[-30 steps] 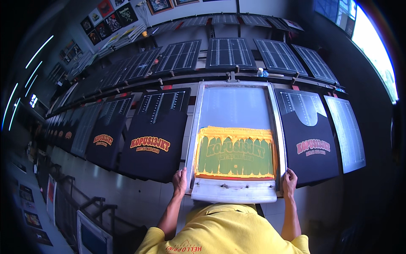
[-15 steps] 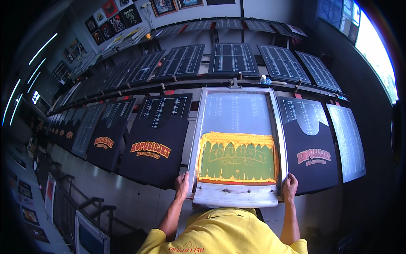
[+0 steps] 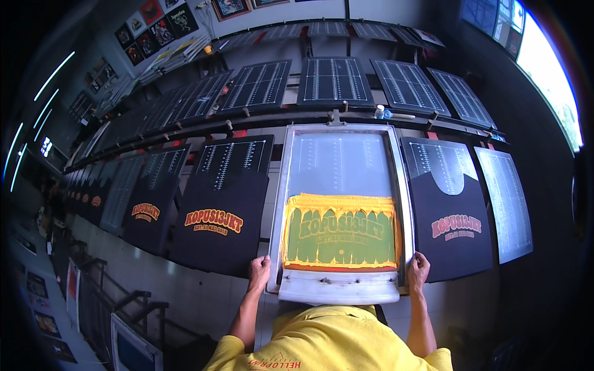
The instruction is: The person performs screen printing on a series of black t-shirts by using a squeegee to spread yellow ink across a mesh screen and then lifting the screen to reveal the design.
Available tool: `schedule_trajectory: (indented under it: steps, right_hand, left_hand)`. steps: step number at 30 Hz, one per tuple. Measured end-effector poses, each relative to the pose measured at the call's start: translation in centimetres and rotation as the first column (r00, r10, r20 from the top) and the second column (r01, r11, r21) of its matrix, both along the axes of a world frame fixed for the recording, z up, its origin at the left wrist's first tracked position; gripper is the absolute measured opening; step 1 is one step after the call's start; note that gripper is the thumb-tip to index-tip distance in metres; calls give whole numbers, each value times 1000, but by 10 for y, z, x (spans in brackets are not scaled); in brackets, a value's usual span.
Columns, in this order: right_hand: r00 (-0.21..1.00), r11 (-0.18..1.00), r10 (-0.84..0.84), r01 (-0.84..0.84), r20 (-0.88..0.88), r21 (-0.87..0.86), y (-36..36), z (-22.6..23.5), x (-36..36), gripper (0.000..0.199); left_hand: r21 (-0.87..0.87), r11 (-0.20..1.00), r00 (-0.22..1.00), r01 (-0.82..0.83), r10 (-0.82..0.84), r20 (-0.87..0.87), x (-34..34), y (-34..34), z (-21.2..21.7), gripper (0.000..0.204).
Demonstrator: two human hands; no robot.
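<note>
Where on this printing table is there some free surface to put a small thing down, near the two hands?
Free: the pale strip of table below the dark shirts, left of the left hand; also the blank far half of the screen frame. Crowded: right of the right hand, the shirt with pink print lies close.
</note>
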State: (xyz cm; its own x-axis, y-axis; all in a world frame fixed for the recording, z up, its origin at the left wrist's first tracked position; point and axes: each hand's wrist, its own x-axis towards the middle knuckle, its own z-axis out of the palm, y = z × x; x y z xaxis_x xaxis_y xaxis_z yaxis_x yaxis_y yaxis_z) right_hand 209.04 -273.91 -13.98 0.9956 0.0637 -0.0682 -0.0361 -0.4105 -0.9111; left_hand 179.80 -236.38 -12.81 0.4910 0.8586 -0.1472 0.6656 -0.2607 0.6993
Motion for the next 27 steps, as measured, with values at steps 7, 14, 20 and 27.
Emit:
schedule_trajectory:
  steps: [7,14,20,27]
  right_hand:
    - [999,998,53,-53,-3,-22,0,-2,1,26]
    - [995,997,38,-32,94,-65,18,32,-13,28]
    - [946,990,26,-69,324,121,12,8,-13,26]
    - [571,716,697,-582,433,-386,31,91,-67,30]
  left_hand:
    - [111,993,998,-32,38,-53,3,-7,-1,36]
    - [204,976,996,-80,74,39,8,-19,-1,36]
    - [124,990,998,-63,61,21,15,-14,9,37]
    - [212,975,808,-62,-76,585,-4,-49,66,27]
